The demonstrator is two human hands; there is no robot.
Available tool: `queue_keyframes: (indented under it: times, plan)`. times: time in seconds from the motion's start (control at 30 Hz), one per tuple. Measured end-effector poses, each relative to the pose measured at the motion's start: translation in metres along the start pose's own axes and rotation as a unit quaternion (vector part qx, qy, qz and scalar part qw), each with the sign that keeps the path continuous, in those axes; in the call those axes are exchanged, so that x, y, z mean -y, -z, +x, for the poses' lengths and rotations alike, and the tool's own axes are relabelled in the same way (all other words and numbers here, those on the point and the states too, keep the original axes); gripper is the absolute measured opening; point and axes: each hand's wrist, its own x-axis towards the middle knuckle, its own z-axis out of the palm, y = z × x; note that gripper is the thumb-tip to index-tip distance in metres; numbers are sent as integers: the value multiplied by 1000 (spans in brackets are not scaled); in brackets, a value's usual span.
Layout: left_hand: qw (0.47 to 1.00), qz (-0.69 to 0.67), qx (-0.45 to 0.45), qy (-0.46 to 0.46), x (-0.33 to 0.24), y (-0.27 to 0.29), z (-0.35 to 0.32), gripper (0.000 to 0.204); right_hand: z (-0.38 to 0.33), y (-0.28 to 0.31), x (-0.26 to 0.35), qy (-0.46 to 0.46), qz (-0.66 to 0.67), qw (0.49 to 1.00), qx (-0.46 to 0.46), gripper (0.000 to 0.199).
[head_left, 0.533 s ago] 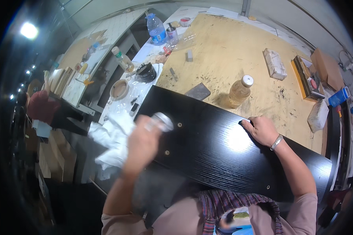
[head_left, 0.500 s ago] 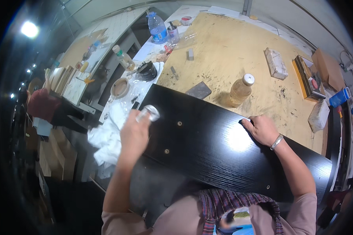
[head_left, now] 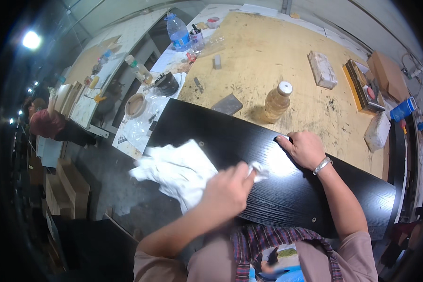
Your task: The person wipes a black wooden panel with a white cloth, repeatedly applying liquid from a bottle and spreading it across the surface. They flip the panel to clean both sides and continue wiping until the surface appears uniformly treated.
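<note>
A long black board [head_left: 239, 146] with visible wood grain lies across the near edge of the worktable. My left hand [head_left: 226, 191] is closed on a white cloth [head_left: 174, 167] and rests over the board's near middle. A small wad of the cloth pokes out past the fingertips, while the larger part trails to the left over the board's edge. My right hand [head_left: 306, 149], a silver bracelet at its wrist, grips the board's far edge with the fingers curled over it. Small round metal fittings are set in the board; the cloth and left hand cover part of it.
Just beyond the board stand a capped bottle of amber liquid [head_left: 277, 103] and a dark grey block [head_left: 227, 104]. Left are a black container [head_left: 167, 83], a round tub [head_left: 136, 105] and a water jug [head_left: 177, 34]. A person [head_left: 47, 123] works at another table.
My left hand has swept the white cloth rightward and nearer across the board, from its left end to the middle. The right hand keeps its grip on the far edge.
</note>
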Motion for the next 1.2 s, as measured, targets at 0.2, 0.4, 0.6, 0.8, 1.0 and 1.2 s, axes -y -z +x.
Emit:
queue_keyframes:
  times: [0.2, 0.4, 0.6, 0.8, 1.0, 1.2]
  plan:
    - [913, 186, -98, 349, 146, 51, -98, 13, -5, 5, 4, 2, 26, 1000, 1, 59]
    - [951, 109, -135, 256, 60, 45, -84, 14, -4, 1, 1, 2, 24, 1000, -7, 61]
    - [961, 212, -29, 173, 54, 62, -78, 13, -2, 2, -3, 5, 27, 1000, -14, 66]
    - [915, 328, -31, 231, 97, 83, -77, 14, -6, 2, -2, 7, 22, 1000, -16, 67]
    - [930, 280, -46, 235, 108, 88, -81, 11, -5, 1, 2, 13, 38, 999, -13, 64]
    - [966, 198, -16, 168, 62, 68, -73, 13, -3, 2, -4, 1, 39, 999, -21, 62]
